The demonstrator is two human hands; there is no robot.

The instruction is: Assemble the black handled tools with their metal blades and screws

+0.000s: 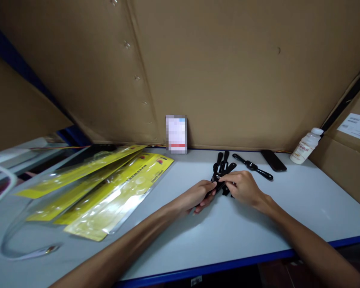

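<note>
A black spokeshave [229, 168] slants between my two hands above the table. My left hand [201, 193] is closed around its lower end, thumb on top. My right hand [243, 186] has its fingers drawn together at the middle of the tool, by a small shiny part. Whether those fingertips hold a separate piece is hidden. Just behind my hands lie more black spokeshaves [218, 161], partly covered by the held one. Another spokeshave [253, 166] rests alone to the right, showing both handles.
Yellow printed clear packages [120, 196] fan out on the left, near a pale cable [27, 254]. A blurred upright screen [176, 134] leans on the cardboard back wall [228, 80]. A dark phone-like slab [273, 160] and white-capped bottle [306, 146] stand right. The table's blue edge [228, 265] is nearest me.
</note>
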